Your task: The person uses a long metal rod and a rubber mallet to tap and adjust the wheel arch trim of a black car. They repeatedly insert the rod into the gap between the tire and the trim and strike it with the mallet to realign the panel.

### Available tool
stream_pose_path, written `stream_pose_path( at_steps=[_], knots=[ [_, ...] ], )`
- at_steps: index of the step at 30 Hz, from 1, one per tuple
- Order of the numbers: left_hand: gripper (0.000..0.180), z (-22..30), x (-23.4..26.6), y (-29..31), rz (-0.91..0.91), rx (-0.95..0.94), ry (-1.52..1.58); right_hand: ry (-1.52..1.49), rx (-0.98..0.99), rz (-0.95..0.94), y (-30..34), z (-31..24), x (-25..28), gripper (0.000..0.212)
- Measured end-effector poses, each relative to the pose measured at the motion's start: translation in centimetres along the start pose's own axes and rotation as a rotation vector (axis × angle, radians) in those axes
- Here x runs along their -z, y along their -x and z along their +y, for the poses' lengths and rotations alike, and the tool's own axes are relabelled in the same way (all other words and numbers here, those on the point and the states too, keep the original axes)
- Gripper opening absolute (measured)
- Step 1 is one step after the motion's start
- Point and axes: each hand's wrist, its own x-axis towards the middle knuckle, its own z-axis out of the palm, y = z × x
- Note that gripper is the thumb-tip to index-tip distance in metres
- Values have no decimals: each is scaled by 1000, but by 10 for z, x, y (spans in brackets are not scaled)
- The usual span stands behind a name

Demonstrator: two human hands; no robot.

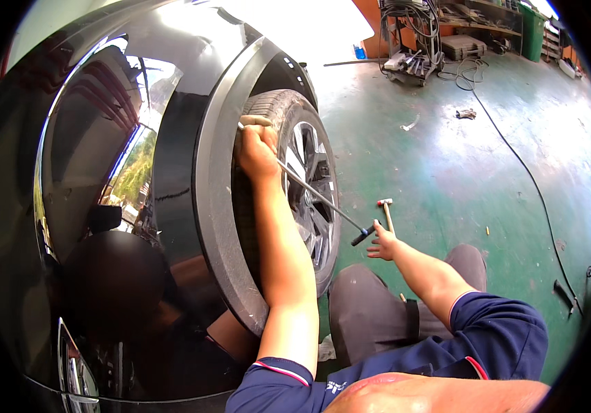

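A long thin metal rod (321, 197) with a black T-shaped handle (362, 237) slants across the front of a car wheel (311, 172). My left hand (259, 153) is closed round its upper part, up between the tyre (276, 104) and the black wheel arch (211, 165). The rod's far tip is hidden inside the arch. Beside the T-handle, my right hand (383, 244) has its fingers spread. Whether its fingertips touch the handle I cannot tell. On the dark, glossy car body (180, 144), the headlight area and fender curve away to my left.
A small hammer (388, 212) with a wooden handle lies on the green floor (440, 172), just past my right hand. A black cable (515, 148) runs along the right. At the back stand a tool cart (411, 41) and a green bin (533, 33).
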Motion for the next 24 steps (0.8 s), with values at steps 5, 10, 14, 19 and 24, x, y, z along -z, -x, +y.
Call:
stream_pose_path(
  at_steps=[5, 10, 14, 19, 24],
  knots=[
    [22, -6, 0, 2, -29, -32, -20, -465, 66, 85, -15, -5, -5, 80],
    [16, -5, 11, 1, -168, 26, 194, -425, 50, 143, -18, -1, 17, 69],
    [17, -1, 11, 4, -146, 36, 165, -410, 38, 129, -16, 20, 72, 45],
    [16, 13, -3, 15, 135, -44, -226, -305, -26, 75, 17, -8, 148, 16],
    [26, 6, -11, 11, 274, -152, -420, -143, -13, -150, 79, -59, 171, 25]
  ],
)
